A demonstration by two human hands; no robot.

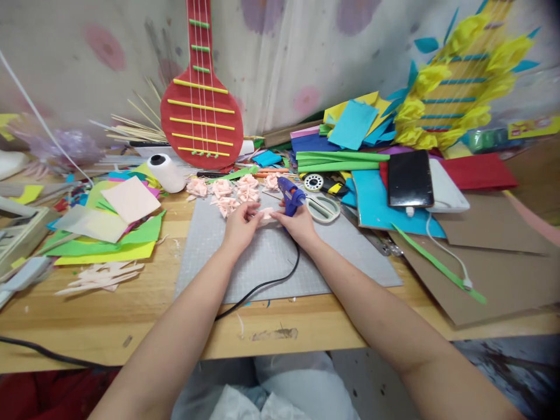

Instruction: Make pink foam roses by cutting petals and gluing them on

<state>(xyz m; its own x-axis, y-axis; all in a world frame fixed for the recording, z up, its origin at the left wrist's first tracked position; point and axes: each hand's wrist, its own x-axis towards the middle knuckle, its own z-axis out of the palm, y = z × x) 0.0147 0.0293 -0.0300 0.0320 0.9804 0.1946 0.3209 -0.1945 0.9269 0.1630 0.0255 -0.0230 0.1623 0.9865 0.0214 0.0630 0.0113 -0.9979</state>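
Head view. Left hand (240,226) pinches a pink paper flower (265,216) over the grey cutting mat (271,262). Right hand (301,224) grasps the blue glue gun (289,195), touching the flower. The work probably goes best with folds pinched firmly and fingertips clear of hot glue.

- Pink paper flower (265,216): small, pale, with crumpled petals, pinched between the fingertips of the left hand (240,228) and the right hand (301,226), at the centre of the frame.
- Blue hot glue gun (289,195): upright, nozzle pointing left, just behind the right hand; its black cord trails toward lower centre.
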